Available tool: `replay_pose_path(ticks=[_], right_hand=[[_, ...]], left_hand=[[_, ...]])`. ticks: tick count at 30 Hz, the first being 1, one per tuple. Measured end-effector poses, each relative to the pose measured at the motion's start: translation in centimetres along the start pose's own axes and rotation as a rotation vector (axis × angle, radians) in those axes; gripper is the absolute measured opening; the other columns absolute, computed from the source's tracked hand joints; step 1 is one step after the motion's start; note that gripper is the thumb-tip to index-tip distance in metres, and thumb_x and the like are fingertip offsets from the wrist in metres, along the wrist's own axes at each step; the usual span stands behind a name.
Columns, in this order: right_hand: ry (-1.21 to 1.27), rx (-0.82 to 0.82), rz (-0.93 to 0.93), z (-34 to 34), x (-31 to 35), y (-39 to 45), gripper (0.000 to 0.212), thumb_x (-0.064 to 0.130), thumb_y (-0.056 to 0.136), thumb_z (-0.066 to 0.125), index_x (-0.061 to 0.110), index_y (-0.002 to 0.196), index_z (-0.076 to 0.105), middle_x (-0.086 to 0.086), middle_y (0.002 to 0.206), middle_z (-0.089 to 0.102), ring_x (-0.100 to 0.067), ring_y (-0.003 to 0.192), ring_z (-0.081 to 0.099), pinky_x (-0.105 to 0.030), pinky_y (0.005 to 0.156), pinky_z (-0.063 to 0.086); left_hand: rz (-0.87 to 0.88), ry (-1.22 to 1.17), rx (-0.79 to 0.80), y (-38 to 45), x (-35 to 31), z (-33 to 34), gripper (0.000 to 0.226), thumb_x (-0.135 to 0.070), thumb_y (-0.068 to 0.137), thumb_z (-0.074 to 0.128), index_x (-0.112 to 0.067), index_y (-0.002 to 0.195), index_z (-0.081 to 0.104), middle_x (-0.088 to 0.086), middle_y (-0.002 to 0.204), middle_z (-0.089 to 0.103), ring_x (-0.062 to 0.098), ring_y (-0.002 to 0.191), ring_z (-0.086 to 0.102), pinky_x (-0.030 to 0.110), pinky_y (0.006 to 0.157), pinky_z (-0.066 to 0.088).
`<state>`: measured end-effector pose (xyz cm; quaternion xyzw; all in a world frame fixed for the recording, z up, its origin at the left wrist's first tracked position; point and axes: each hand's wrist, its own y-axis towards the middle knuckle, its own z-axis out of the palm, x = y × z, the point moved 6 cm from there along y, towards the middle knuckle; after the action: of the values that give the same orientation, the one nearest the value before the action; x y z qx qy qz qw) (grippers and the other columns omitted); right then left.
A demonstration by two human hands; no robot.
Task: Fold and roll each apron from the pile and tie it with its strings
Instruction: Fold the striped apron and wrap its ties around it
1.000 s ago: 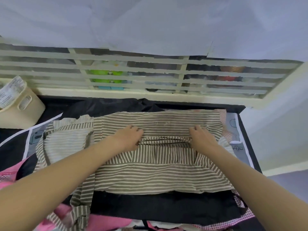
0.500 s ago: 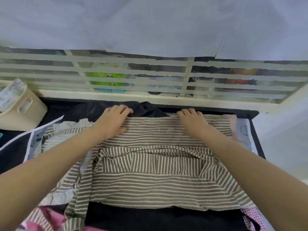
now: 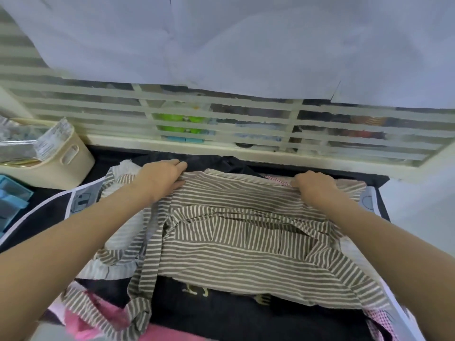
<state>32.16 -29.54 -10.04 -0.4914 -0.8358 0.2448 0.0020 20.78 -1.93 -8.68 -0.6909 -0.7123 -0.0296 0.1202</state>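
Note:
A brown-and-white striped apron (image 3: 246, 254) lies spread on top of a pile of other aprons. My left hand (image 3: 161, 178) grips its far edge at the left, fingers curled over the hem. My right hand (image 3: 314, 187) grips the same far edge at the right. A striped strap (image 3: 142, 286) trails down the apron's left side toward me. Under it lie a black apron (image 3: 221, 308) and a pink apron (image 3: 98, 318).
A cream plastic basket (image 3: 56, 166) stands at the back left, with a blue tray (image 3: 12, 200) beside it. A cream slatted window grille (image 3: 221, 126) runs along the far side. A red-checked cloth (image 3: 379, 323) shows at the near right.
Both hands moved from the apron's middle up to its far edge and spread apart, then took hold of the hem. The camera has come closer.

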Motion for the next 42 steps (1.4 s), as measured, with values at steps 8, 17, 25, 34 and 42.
replay_pose_path(ticks=[8, 17, 25, 34, 42], right_hand=[[-0.123, 0.164, -0.105, 3.1, 0.8, -6.1, 0.017, 0.006, 0.092, 0.047, 0.012, 0.107, 0.052, -0.002, 0.083, 0.053, -0.025, 0.084, 0.055, -0.029, 0.071, 0.046], [-0.061, 0.28, -0.115, 11.9, 5.2, -11.2, 0.039, 0.022, 0.099, 0.044, 0.012, 0.137, 0.042, -0.009, 0.141, 0.046, -0.026, 0.129, 0.044, -0.032, 0.104, 0.033], [0.04, 0.422, -0.094, 11.2, 8.1, -11.8, 0.052, 0.034, 0.083, 0.067, 0.01, 0.127, 0.052, -0.007, 0.128, 0.055, -0.028, 0.116, 0.054, -0.034, 0.093, 0.044], [0.172, 0.03, -0.599, 3.5, 25.1, -10.4, 0.045, 0.044, 0.086, 0.061, 0.013, 0.114, 0.046, -0.006, 0.113, 0.058, -0.026, 0.102, 0.057, -0.032, 0.072, 0.037], [-0.023, 0.16, -0.592, 4.1, 27.1, -7.9, 0.036, 0.012, 0.091, 0.055, 0.009, 0.126, 0.05, -0.012, 0.129, 0.051, -0.03, 0.116, 0.053, -0.036, 0.091, 0.045]], left_hand=[[0.226, -0.068, -0.107, -6.9, -2.7, 0.8, 0.029, -0.022, 0.077, 0.072, -0.009, 0.1, 0.06, 0.007, 0.094, 0.058, 0.027, 0.083, 0.061, 0.037, 0.059, 0.051], [0.414, 0.097, 0.093, -12.7, -5.9, 6.9, 0.052, -0.047, 0.038, 0.083, -0.024, 0.082, 0.067, -0.005, 0.081, 0.062, 0.014, 0.074, 0.063, 0.023, 0.063, 0.049], [0.279, 0.105, 0.27, -12.7, -5.9, 8.8, 0.051, -0.039, 0.089, 0.048, -0.018, 0.134, 0.036, 0.002, 0.136, 0.037, 0.021, 0.127, 0.037, 0.033, 0.103, 0.034], [0.151, 0.163, 0.194, -14.0, -3.1, 7.3, 0.066, -0.035, 0.088, 0.052, -0.017, 0.143, 0.02, 0.005, 0.144, 0.026, 0.026, 0.13, 0.031, 0.039, 0.1, 0.033], [-0.375, 0.265, 0.216, -16.8, 8.4, 6.3, 0.032, -0.023, 0.096, 0.041, -0.017, 0.128, 0.043, 0.004, 0.134, 0.049, 0.025, 0.124, 0.044, 0.038, 0.101, 0.03]])
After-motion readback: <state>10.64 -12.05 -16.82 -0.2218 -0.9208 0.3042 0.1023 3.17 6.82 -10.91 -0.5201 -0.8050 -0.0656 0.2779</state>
